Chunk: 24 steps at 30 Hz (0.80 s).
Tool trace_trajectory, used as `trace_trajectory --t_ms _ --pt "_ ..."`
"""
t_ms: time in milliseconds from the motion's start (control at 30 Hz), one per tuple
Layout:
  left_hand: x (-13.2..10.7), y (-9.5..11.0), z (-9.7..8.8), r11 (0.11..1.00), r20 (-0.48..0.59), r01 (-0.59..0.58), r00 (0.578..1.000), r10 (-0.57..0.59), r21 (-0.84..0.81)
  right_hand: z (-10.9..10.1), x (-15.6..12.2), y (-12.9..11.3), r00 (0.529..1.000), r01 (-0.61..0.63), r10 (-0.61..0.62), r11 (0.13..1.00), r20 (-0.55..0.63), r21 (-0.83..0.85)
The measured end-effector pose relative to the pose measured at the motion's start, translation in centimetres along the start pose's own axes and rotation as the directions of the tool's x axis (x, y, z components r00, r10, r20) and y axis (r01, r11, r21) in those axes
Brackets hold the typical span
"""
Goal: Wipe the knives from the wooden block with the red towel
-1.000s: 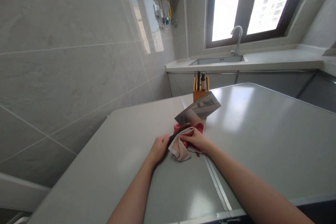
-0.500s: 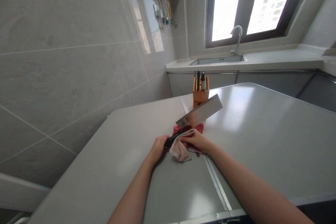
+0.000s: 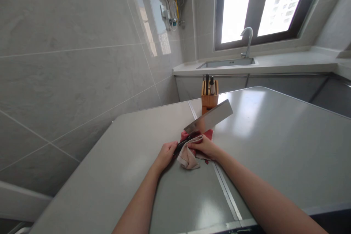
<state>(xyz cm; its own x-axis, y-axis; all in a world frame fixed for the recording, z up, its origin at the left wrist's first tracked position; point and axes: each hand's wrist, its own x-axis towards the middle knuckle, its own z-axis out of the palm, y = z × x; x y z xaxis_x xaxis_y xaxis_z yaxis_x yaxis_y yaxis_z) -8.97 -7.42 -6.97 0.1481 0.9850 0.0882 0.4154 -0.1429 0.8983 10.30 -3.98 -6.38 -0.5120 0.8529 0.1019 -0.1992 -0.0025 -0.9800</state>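
A cleaver (image 3: 212, 116) with a broad shiny blade and black handle is held up off the table, its blade slanting away to the upper right. My left hand (image 3: 167, 153) is closed around the end of its handle. In my right hand (image 3: 206, 147) is a pinkish cloth (image 3: 188, 158), pinched near the handle and the base of the blade. Red cloth (image 3: 208, 134) shows behind and beside my right fingers. Part of the handle is hidden by the pink cloth.
Behind the blade, a wooden knife block (image 3: 210, 98) with dark-handled tools stands on the grey table (image 3: 131, 146). A metal seam strip (image 3: 226, 190) runs across the tabletop. Beyond are a sink (image 3: 227, 63), a faucet (image 3: 248, 40) and a tiled wall (image 3: 82, 73) at left.
The cleaver has shifted very slightly, its far end a little to the right. My left hand has moved slightly on the handle; my right hand and the cloth look nearly the same.
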Motion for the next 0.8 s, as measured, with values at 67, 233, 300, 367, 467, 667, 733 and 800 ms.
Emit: trace_trajectory --t_ms 67,233,300,367,467,667,733,800 --pt "0.0 0.1 0.0 1.0 0.01 -0.001 1.0 0.001 0.003 0.0 0.1 0.1 1.0 0.011 -0.011 1.0 -0.011 0.004" --pt "0.0 0.0 0.0 1.0 0.023 -0.03 0.999 0.029 0.01 -0.1 0.2 0.1 0.999 0.035 -0.035 0.999 -0.003 -0.001" --pt "0.0 0.0 0.0 1.0 0.025 -0.03 0.999 0.03 0.009 -0.1 0.2 0.1 0.999 0.04 -0.04 0.999 -0.002 0.0" --pt "0.0 0.0 0.0 0.999 0.027 -0.031 0.999 0.031 0.009 0.0 0.1 0.0 0.999 0.038 -0.038 0.999 -0.001 0.0" --pt "0.1 -0.1 0.0 0.999 0.018 -0.033 0.999 0.032 0.018 0.0 0.1 0.1 0.999 0.042 -0.042 0.999 -0.007 -0.008" --pt "0.1 -0.2 0.0 0.999 0.02 -0.041 0.999 0.041 0.011 -0.2 0.5 0.9 0.997 0.045 -0.046 0.999 -0.057 -0.02" --pt "0.1 -0.1 0.0 0.999 0.026 -0.035 0.999 0.035 0.006 -0.2 0.6 1.1 0.996 0.045 -0.047 0.999 -0.073 -0.025" --pt "0.0 0.0 0.0 0.999 0.033 -0.039 0.999 0.038 0.002 -0.2 0.6 1.1 0.996 0.047 -0.049 0.998 -0.07 -0.029"
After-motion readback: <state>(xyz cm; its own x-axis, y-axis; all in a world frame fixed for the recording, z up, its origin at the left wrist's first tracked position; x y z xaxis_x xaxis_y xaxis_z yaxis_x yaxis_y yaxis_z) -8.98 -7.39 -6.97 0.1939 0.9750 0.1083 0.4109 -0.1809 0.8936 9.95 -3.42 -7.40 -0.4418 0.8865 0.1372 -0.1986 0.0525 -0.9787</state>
